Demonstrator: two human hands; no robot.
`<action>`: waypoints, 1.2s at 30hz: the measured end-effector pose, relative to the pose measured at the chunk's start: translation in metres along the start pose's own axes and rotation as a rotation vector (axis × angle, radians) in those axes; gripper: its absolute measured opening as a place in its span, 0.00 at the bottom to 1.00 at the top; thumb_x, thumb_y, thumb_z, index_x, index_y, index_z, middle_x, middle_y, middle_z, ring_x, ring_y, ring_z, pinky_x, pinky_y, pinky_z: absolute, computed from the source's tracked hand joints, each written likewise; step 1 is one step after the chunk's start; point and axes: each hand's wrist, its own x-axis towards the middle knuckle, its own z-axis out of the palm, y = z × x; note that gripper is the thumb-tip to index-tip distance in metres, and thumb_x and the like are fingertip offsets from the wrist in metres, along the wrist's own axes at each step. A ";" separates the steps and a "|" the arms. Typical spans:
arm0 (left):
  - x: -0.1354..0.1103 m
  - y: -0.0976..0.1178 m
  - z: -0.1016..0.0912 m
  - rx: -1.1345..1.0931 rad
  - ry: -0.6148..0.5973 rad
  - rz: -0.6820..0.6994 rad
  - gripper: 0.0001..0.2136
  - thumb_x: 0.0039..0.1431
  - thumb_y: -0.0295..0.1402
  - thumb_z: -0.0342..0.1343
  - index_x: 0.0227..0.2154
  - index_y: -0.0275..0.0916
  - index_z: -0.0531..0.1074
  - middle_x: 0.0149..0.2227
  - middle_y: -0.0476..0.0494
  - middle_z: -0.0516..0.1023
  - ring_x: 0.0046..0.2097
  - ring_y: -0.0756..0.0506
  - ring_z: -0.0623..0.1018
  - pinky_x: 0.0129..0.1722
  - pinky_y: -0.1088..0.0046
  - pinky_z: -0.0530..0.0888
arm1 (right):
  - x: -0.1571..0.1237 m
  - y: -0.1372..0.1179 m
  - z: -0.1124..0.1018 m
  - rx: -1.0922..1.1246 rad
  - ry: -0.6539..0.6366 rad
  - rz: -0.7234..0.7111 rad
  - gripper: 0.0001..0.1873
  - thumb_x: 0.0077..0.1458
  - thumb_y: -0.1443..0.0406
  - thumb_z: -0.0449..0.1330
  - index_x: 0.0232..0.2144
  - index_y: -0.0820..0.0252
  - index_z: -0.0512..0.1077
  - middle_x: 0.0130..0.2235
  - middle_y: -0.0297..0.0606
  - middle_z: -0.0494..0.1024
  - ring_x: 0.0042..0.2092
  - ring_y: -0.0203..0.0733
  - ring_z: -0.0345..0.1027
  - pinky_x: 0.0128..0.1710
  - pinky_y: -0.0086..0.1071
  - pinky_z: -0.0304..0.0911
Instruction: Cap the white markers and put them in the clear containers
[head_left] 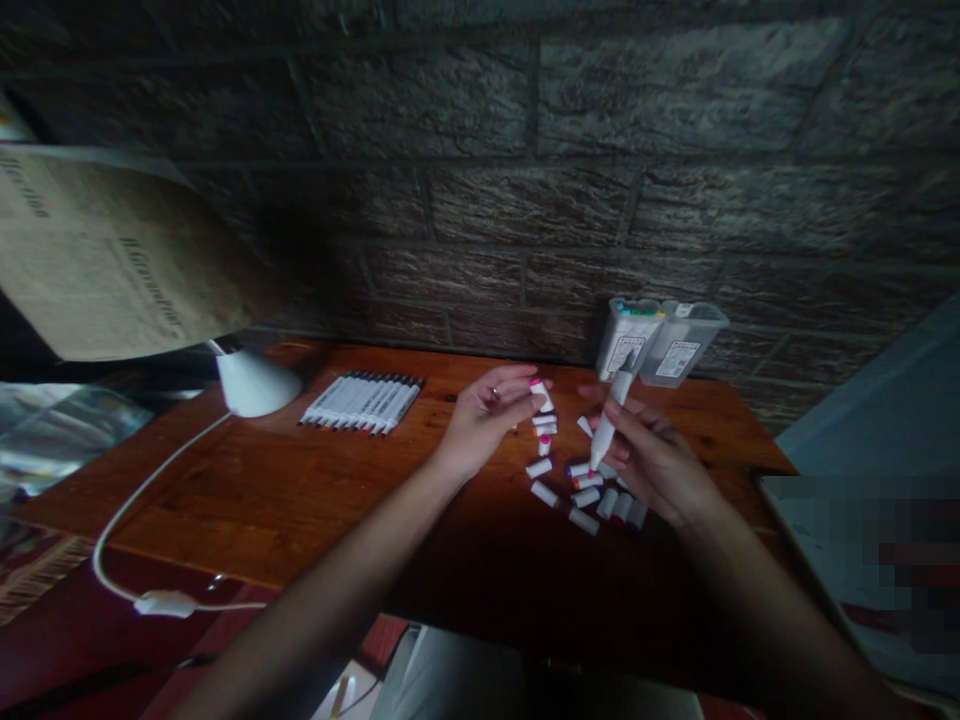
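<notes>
Between the thumb and fingers of my left hand (487,415) is a white marker cap (541,395) with a pink end. My right hand (656,450) grips a white marker (611,420), tilted, its pink tip pointing down and its dark end up. Below and between both hands, several loose white caps (544,493) with coloured ends lie scattered on the wooden table (300,500). Some of the caps are partly hidden behind my right hand. To the left, a row of white markers (364,402) lies side by side.
At the back right stand two clear plastic containers; the left container (626,335) has coloured markers in it, the other container (679,350) shows a label. A lamp (255,382) with a printed shade stands at the left, its white cord (124,500) hanging over the table edge. Behind is a dark brick wall (480,200).
</notes>
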 end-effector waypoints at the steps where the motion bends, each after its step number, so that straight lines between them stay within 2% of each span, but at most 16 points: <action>1: 0.000 -0.001 -0.001 -0.003 0.002 0.001 0.16 0.47 0.28 0.70 0.41 0.38 0.77 0.42 0.43 0.84 0.42 0.48 0.81 0.48 0.69 0.75 | 0.000 0.002 0.000 -0.056 -0.005 -0.012 0.20 0.48 0.59 0.71 0.44 0.55 0.79 0.27 0.30 0.75 0.21 0.23 0.51 0.19 0.20 0.49; 3: 0.001 -0.002 -0.003 -0.015 0.002 0.007 0.14 0.47 0.28 0.70 0.39 0.39 0.78 0.41 0.44 0.84 0.43 0.49 0.81 0.49 0.70 0.74 | 0.000 0.006 -0.001 -0.160 -0.009 -0.030 0.21 0.49 0.57 0.71 0.46 0.53 0.78 0.26 0.29 0.73 0.21 0.25 0.53 0.19 0.22 0.50; 6: 0.002 -0.003 -0.004 -0.019 0.017 0.019 0.12 0.47 0.28 0.70 0.37 0.40 0.80 0.40 0.46 0.84 0.42 0.50 0.81 0.50 0.71 0.73 | 0.000 0.012 0.000 -0.294 -0.030 -0.067 0.21 0.55 0.53 0.65 0.49 0.52 0.77 0.23 0.27 0.68 0.22 0.27 0.54 0.20 0.24 0.50; 9: 0.002 -0.003 -0.003 -0.010 0.016 0.013 0.12 0.48 0.28 0.70 0.37 0.41 0.80 0.39 0.47 0.84 0.42 0.50 0.81 0.51 0.71 0.72 | 0.000 0.014 0.001 -0.436 -0.065 -0.098 0.20 0.59 0.52 0.61 0.50 0.53 0.76 0.20 0.26 0.65 0.21 0.29 0.54 0.21 0.25 0.50; 12: 0.001 -0.003 -0.002 0.005 0.004 0.014 0.12 0.47 0.28 0.70 0.37 0.41 0.81 0.39 0.46 0.84 0.42 0.49 0.81 0.50 0.70 0.73 | -0.002 0.015 0.003 -0.566 -0.073 -0.168 0.18 0.57 0.55 0.63 0.48 0.54 0.76 0.24 0.29 0.72 0.24 0.31 0.60 0.23 0.27 0.55; 16: 0.000 -0.003 -0.001 0.026 0.023 0.016 0.13 0.45 0.28 0.71 0.36 0.40 0.81 0.38 0.45 0.84 0.41 0.48 0.81 0.51 0.66 0.74 | -0.002 0.018 0.005 -0.704 -0.004 -0.331 0.19 0.53 0.58 0.67 0.47 0.56 0.73 0.33 0.34 0.79 0.32 0.38 0.72 0.33 0.31 0.65; 21: -0.001 -0.003 0.000 0.030 0.006 0.013 0.13 0.44 0.28 0.71 0.36 0.40 0.81 0.38 0.45 0.84 0.40 0.48 0.81 0.51 0.66 0.74 | -0.002 0.021 0.006 -0.733 -0.007 -0.359 0.14 0.55 0.58 0.65 0.43 0.57 0.73 0.36 0.38 0.81 0.35 0.40 0.75 0.36 0.33 0.68; 29: 0.000 -0.003 -0.001 0.028 0.027 0.020 0.13 0.44 0.28 0.72 0.35 0.40 0.81 0.38 0.46 0.84 0.39 0.49 0.81 0.48 0.69 0.75 | -0.002 0.021 0.007 -0.778 -0.042 -0.355 0.11 0.56 0.60 0.65 0.41 0.54 0.74 0.35 0.34 0.82 0.35 0.39 0.76 0.36 0.32 0.67; 33: 0.000 -0.003 -0.002 0.047 0.040 0.013 0.13 0.45 0.28 0.71 0.36 0.41 0.81 0.37 0.46 0.84 0.39 0.49 0.81 0.44 0.72 0.75 | -0.003 0.020 0.007 -0.780 -0.042 -0.353 0.11 0.57 0.58 0.64 0.41 0.53 0.75 0.34 0.33 0.82 0.35 0.38 0.76 0.35 0.32 0.67; 36: -0.001 -0.001 -0.001 0.049 0.037 0.013 0.13 0.45 0.28 0.71 0.36 0.41 0.81 0.37 0.46 0.84 0.39 0.49 0.81 0.46 0.70 0.75 | -0.003 0.020 0.006 -0.777 -0.059 -0.343 0.11 0.57 0.58 0.64 0.42 0.52 0.75 0.36 0.34 0.82 0.36 0.39 0.76 0.36 0.33 0.68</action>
